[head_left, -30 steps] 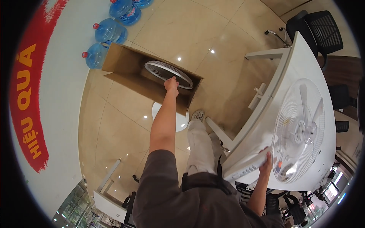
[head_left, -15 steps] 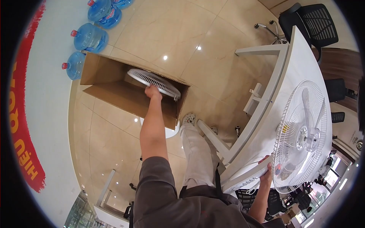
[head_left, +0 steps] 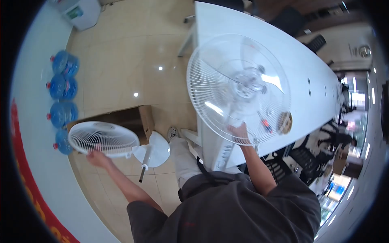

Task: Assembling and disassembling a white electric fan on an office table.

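A round white fan guard (head_left: 106, 139) is in my left hand (head_left: 97, 157), whose fingers grip its near rim. It hangs over the near left part of an open cardboard box (head_left: 147, 121). On the right, an electric fan head with a wire rear guard (head_left: 202, 91) and clear blades (head_left: 265, 81) tilts above the white table. My right hand (head_left: 239, 133) is closed on the fan, low on the head; the wires partly hide its fingers. Below it shows a white fan body (head_left: 222, 157) with buttons.
On the floor by the box lies a white rounded base (head_left: 160, 150) with a short metal pole (head_left: 142, 172). Several blue water bottles (head_left: 64, 89) line the left wall. A tape roll (head_left: 285, 122) is on the white table (head_left: 312, 69). Black chairs (head_left: 304, 162) stand beyond.
My left hand has lifted the white guard out of the box and brought it left and nearer. My view has turned right. The fan head by my right hand now faces up more.
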### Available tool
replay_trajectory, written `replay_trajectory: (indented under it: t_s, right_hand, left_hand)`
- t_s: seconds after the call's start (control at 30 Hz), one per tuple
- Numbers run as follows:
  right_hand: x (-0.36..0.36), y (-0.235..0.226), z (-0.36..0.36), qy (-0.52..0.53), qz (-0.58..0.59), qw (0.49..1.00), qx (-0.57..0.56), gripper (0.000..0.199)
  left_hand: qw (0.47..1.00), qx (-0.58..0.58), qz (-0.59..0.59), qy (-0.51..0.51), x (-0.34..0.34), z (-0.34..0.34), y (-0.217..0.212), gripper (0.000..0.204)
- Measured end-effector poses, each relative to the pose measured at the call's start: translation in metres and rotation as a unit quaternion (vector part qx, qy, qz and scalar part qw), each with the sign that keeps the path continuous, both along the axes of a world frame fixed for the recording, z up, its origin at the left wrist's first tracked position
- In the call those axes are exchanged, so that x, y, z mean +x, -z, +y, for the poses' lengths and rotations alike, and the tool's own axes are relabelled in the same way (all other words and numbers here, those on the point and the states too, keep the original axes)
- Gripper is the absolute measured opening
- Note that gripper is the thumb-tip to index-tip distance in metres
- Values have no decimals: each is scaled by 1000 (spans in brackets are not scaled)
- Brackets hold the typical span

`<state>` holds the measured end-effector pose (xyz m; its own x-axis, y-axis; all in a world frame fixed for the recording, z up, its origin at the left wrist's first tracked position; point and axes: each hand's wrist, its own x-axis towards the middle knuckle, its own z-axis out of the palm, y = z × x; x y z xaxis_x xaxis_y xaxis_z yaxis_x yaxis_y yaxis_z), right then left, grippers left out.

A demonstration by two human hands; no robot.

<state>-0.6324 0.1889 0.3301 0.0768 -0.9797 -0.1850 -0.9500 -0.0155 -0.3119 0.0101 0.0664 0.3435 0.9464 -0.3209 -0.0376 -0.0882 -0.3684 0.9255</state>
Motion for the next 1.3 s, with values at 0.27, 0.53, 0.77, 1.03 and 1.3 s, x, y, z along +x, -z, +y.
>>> replay_trajectory:
  t_s: [0.27,0.53,0.77,1.03,1.3]
  right_hand:
    - [27,-59,-36,334,-469,816,45,74]
    - [26,-43,-32,286,-374,882,-28,66]
    - [32,-65,-31,283,-468,837,-17,79]
    - [30,-38,-31,309,-453,834,-58,78]
    - [30,-44,-29,261,-440,855,-86,77]
  left_hand:
    - [979,0,-174,105,-86,-1,-197,32]
    - [967,-56,-224,106,-129,24,-300,38]
    - [958,-240,-136,80,-148,42,-349,33]
    - [900,-404,-54,151,-184,39,-388,51]
    - [814,-495,150,264,-247,20,-410,55]
